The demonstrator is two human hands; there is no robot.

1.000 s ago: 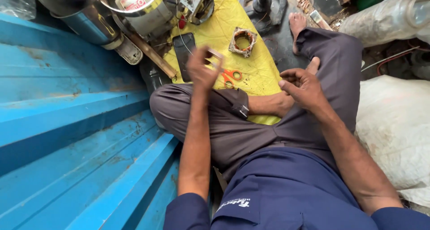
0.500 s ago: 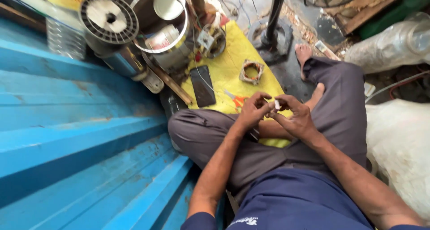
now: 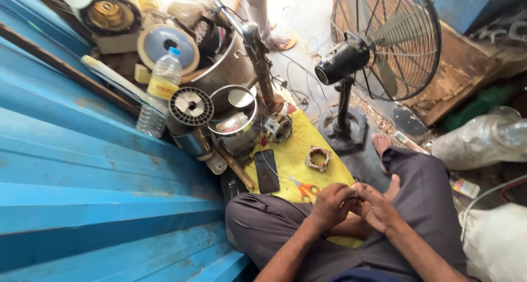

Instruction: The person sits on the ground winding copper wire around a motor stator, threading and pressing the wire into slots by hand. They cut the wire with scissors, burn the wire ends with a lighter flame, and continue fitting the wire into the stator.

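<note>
My left hand (image 3: 331, 204) and my right hand (image 3: 376, 206) meet over my crossed legs, fingertips pinched together on something small and thin that I cannot make out. Just beyond them, orange-handled scissors (image 3: 306, 190) lie on a yellow cloth (image 3: 288, 150). A dark phone (image 3: 267, 171) and a wound copper coil piece (image 3: 318, 158) also rest on that cloth. A thin wire runs across the cloth toward my hands.
A blue corrugated metal wall (image 3: 82, 194) fills the left. A black pedestal fan (image 3: 379, 40) stands ahead. Metal drums, a wire spool (image 3: 190, 107) and a plastic water bottle (image 3: 158, 92) crowd the far left. Clear plastic bags (image 3: 483, 142) lie right. Another person's sandalled foot (image 3: 280, 42) is far back.
My left hand came back from the cloth to join the right hand over my lap. The view has tilted up, showing the fan and more clutter.
</note>
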